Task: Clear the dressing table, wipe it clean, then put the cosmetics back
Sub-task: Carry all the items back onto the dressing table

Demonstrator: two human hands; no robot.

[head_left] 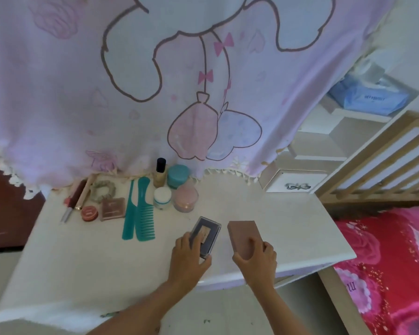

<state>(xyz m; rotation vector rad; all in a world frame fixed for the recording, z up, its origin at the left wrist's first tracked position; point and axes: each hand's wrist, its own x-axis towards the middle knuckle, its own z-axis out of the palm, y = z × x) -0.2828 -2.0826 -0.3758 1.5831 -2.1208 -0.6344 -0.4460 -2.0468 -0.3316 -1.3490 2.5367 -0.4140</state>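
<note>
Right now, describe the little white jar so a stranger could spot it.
On the white dressing table, find the cluster of jars just right of the teal combs. The white jar stands before the tan bottle, left of the pink tub; it alone is white.

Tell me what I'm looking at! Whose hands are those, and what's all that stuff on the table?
There's no machine here. A person wears a camera on their head, so this one picture looks down at their own arms. The left hand holds a clear case. The right hand holds a pink box. Both are at a white table. Farther back on it are two teal combs, a white jar, a teal jar, a pink jar, a bottle and other small makeup bits. Behind them hangs a pink cartoon cloth.
</note>
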